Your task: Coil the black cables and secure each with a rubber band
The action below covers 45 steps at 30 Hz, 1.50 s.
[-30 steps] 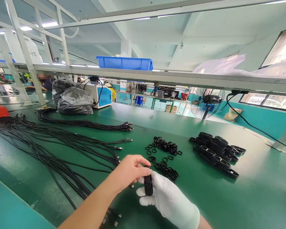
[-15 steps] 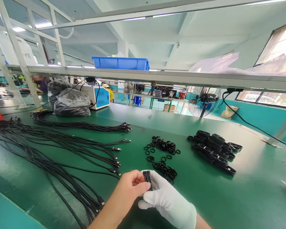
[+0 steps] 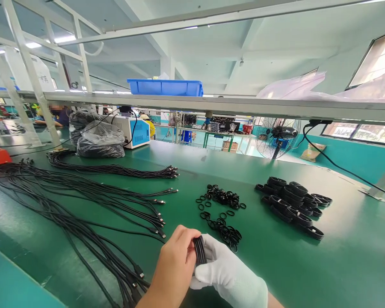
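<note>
A coiled black cable (image 3: 199, 250) is held between my two hands at the front of the green table. My bare left hand (image 3: 177, 259) grips its left side, with fingers bent over the top. On the other side, my right hand (image 3: 220, 266) in a white glove is closed round the coil, thumb at the front. Just beyond lie loose black rings (image 3: 226, 231), with a further pile of rings (image 3: 223, 196) behind them. To the left, straight black cables (image 3: 115, 209) with metal-tipped plugs stretch across the table. Part of the coil is hidden by my fingers.
Finished-looking cable coils (image 3: 290, 203) are stacked at the right. Behind the cables stand a plastic bag (image 3: 101, 139) and a blue-and-white machine (image 3: 137, 132). A shelf (image 3: 231, 104) with a blue tray (image 3: 167, 87) spans overhead. A fan (image 3: 277, 134) stands beyond the table.
My left hand has turned, its fingers now over the coil's top and its thumb no longer across the front. More of the coil shows. The view has shifted slightly.
</note>
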Tool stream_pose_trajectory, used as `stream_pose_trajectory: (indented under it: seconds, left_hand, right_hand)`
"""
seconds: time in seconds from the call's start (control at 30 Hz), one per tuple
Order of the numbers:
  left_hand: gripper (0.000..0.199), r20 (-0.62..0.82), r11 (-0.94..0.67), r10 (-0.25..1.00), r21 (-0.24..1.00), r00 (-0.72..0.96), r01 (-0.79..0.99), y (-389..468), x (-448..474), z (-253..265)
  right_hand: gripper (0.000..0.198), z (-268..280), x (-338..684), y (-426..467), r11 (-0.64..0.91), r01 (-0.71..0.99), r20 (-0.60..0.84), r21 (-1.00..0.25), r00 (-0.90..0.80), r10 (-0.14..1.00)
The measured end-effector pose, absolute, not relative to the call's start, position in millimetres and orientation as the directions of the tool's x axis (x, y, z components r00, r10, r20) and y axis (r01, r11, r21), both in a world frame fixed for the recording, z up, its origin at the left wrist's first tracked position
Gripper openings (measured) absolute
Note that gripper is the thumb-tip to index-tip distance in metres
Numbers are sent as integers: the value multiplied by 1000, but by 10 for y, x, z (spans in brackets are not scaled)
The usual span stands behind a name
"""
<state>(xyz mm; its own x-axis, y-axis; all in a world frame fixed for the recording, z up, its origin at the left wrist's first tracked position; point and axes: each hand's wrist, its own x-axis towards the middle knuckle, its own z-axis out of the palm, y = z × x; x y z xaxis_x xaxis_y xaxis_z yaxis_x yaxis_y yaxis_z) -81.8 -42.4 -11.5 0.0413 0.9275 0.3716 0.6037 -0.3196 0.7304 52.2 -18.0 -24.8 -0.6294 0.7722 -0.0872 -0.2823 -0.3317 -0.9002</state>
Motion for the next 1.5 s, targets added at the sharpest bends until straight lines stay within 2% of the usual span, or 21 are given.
stream_pose_trajectory:
  seconds: [0.1, 0.2, 0.3, 0.47, 0.6, 0.67, 0.77, 0.87, 0.97, 1.07, 1.13, 1.23, 1.33, 1.43, 1.5]
  left_hand:
    - [31, 436, -318, 899, 708, -36, 630, -410, -822, -181]
    - [28, 421, -289, 901, 763, -106, 578, -399, -843, -190]
    - [27, 380, -257, 918, 790, -115, 557, -371, -840, -178]
    - [27, 419, -287, 903, 754, -97, 590, -263, -843, -194]
    - [27, 286, -236, 958, 821, -16, 520, -265, -938, -82]
    - [18, 170, -154, 985, 872, 7, 464, -319, -990, 20]
    - [11, -15, -32, 994, 910, 110, 413, -407, -1013, 142]
    - [5, -79, -16, 973, 915, 218, 404, -444, -983, 176]
    - [9, -58, -53, 970, 896, 235, 441, -441, -976, 148]
    - [10, 27, -99, 990, 837, 139, 539, -422, -1009, 86]
    - [28, 154, -184, 983, 781, 101, 597, -400, -1023, 30]
    - [45, 314, -365, 930, 707, 193, 606, -358, -1010, -62]
    - [41, 398, -428, 897, 665, 194, 612, -324, -984, -137]
    - [37, 414, -401, 899, 654, 141, 642, -305, -969, -172]
    - [37, 406, -382, 906, 652, 124, 656, -297, -959, -172]
  right_hand:
    - [52, -237, 513, -193, -389, -296, -97, -872, -676, 731]
    - [56, -198, 493, -225, -457, -294, -139, -839, -697, 704]
    - [55, -214, 463, -237, -440, -318, -130, -840, -668, 732]
    - [50, -259, 454, -215, -442, -379, -81, -813, -677, 731]
    - [54, -189, 525, -206, -469, -345, -154, -813, -649, 745]
    - [54, -143, 559, -206, -462, -332, -189, -822, -607, 772]
    - [50, -84, 572, -208, -414, -305, -181, -857, -575, 798]
    - [47, -53, 553, -206, -356, -257, -168, -898, -548, 819]
    - [45, -54, 538, -196, -329, -217, -165, -919, -547, 821]
    - [48, -67, 528, -184, -333, -211, -176, -919, -536, 826]
    - [54, -78, 514, -185, -348, -207, -199, -914, -519, 831]
    - [57, -111, 494, -202, -331, -216, -167, -919, -546, 821]
    - [50, -159, 498, -219, -404, -278, -152, -872, -630, 762]
    - [64, -171, 522, -223, -526, -319, -192, -788, -686, 702]
    - [68, -148, 535, -224, -544, -293, -216, -786, -695, 686]
